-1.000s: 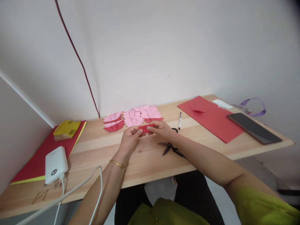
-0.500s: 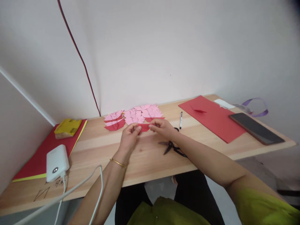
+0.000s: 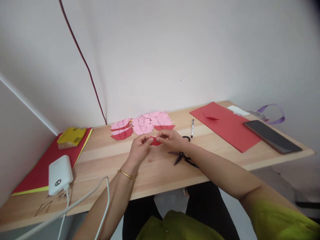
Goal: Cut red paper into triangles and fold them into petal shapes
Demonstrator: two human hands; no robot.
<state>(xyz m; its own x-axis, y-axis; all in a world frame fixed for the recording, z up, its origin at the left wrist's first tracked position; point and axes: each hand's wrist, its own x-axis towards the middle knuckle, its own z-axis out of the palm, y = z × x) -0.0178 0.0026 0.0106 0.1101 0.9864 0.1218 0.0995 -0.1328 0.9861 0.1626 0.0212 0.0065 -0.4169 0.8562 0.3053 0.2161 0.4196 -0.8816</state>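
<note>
Between both hands is a small folded piece of red paper (image 3: 155, 142), pinched at its two ends above the wooden table. My left hand (image 3: 140, 146) grips its left end with thumb and fingers, and my right hand (image 3: 172, 139) grips its right end. Parts of the paper are covered by the fingers. Black-handled scissors (image 3: 180, 156) lie with blades parted just below my right wrist. Behind the hands, several pink and red folded paper pieces (image 3: 142, 125) are spread near the wall.
On the right lie a marker (image 3: 192, 128), red paper sheets (image 3: 226, 128) with a folded scrap on top, and a phone (image 3: 272, 136). On the left, a yellow packet (image 3: 71, 137) and a white power bank (image 3: 60, 173) rest on red sheets (image 3: 37, 173); a white cable (image 3: 85, 197) crosses the near edge.
Both hands have come slightly lower and closer together with the red paper. Less of the paper shows between the fingers.
</note>
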